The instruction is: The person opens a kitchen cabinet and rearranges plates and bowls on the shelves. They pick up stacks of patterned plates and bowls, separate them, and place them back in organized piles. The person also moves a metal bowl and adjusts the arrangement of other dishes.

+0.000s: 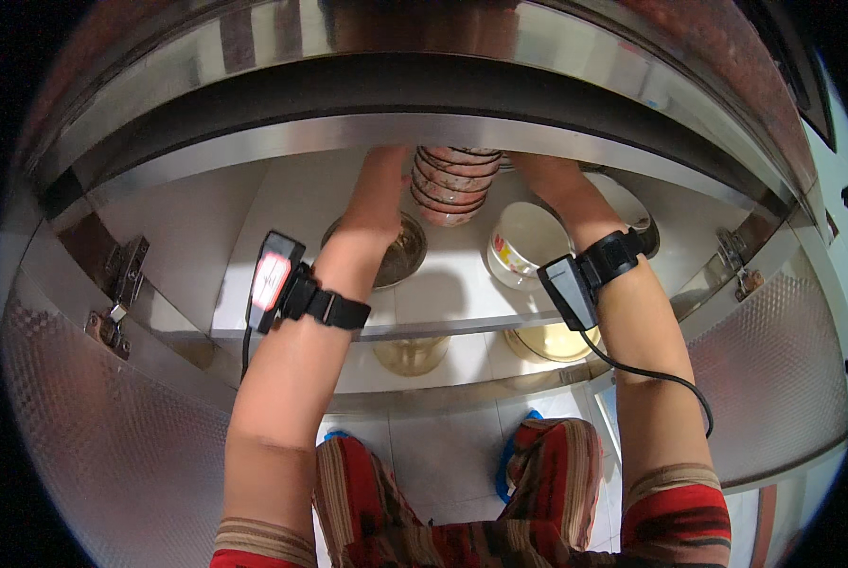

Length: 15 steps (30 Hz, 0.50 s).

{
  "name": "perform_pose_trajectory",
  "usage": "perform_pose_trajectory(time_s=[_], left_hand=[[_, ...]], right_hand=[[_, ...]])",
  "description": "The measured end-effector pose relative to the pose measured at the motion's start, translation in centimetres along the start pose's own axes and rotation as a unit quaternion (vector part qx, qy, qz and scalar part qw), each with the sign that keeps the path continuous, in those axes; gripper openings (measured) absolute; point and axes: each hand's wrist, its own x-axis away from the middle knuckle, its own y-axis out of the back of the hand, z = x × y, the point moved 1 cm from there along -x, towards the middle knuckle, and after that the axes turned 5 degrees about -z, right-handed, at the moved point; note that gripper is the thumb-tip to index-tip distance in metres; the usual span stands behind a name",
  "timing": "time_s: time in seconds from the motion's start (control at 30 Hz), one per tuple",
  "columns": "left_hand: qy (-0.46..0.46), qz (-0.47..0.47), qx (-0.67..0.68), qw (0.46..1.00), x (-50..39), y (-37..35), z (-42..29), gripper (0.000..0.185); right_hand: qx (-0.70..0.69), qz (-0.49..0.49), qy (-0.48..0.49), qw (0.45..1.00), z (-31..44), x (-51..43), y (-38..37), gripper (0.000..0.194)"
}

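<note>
My left hand (383, 177) and my right hand (541, 172) reach into an open cabinet. The fingers of both are hidden behind its steel front rail (324, 136). Between them is a tilted stack of several bowls (452, 188) with reddish patterned outsides and dark rims. Its upper end also passes behind the rail, so a grip on it cannot be confirmed. Beneath my left forearm lies a round metal bowl (408, 257). A white pot or basin with a coloured print (527, 245) stands beside my right forearm.
The shelf (303, 270) ends in a metal front edge (424, 329). Below it are a yellowish container (413, 355) and a cream basin (555, 342). A pan or dish (626, 202) stands far right. Open textured doors flank me, left (126, 426) and right (772, 383).
</note>
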Motion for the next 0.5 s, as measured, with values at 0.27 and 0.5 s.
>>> perform_pose_trajectory(time_s=[0.27,0.5], left_hand=[[-0.237,0.058,-0.458,0.855,-6.5,0.4,3.9,0.031],[-0.274,0.032,-0.448,0.851,-7.9,0.1,4.3,0.031]], right_hand=[[-0.015,0.008,-0.007,1.000,0.3,0.7,-0.1,0.033],[-0.209,0.061,-0.180,0.959,1.2,3.5,-1.4,0.035]])
